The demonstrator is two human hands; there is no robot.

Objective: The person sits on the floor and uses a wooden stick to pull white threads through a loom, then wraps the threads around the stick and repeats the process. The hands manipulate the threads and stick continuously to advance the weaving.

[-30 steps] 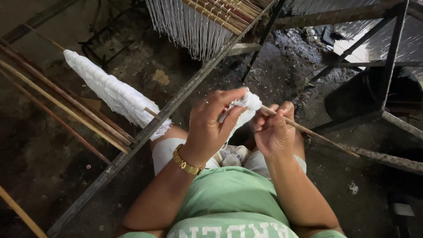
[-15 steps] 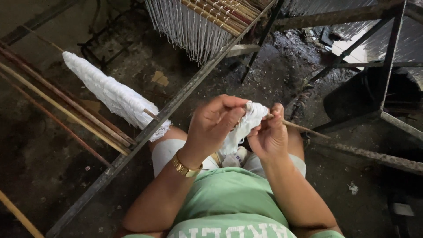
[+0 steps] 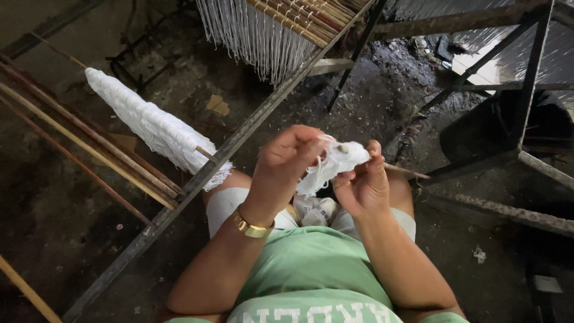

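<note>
- White thread bundle (image 3: 335,164) on a thin stick (image 3: 406,172) is held up between both hands, above the lap, approx. centre of view.
- Left hand (image 3: 287,164), fingers bent, is pinched onto the bundle's left side; a gold wristwatch (image 3: 251,227) is worn on that wrist.
- Right hand (image 3: 362,185) is clenched round the bundle's right end, where the stick juts out to the right.
- Small white packets (image 3: 314,210) w/ blue marks are seen in the lap, just below the hands; print too small to tell.
- Second, larger wound white spindle (image 3: 149,125) is laid tilted at left, against a slanted metal bar (image 3: 239,140), beside long bamboo rods (image 3: 78,143).
- Floor (image 3: 371,101) is dark, dirty concrete, w/ bits of litter scattered.
- Loom part w/ white hanging fringe (image 3: 257,36) is seen at top; a metal frame (image 3: 514,119) stands at right.
- Green shirt (image 3: 311,269) is worn by the person.
</note>
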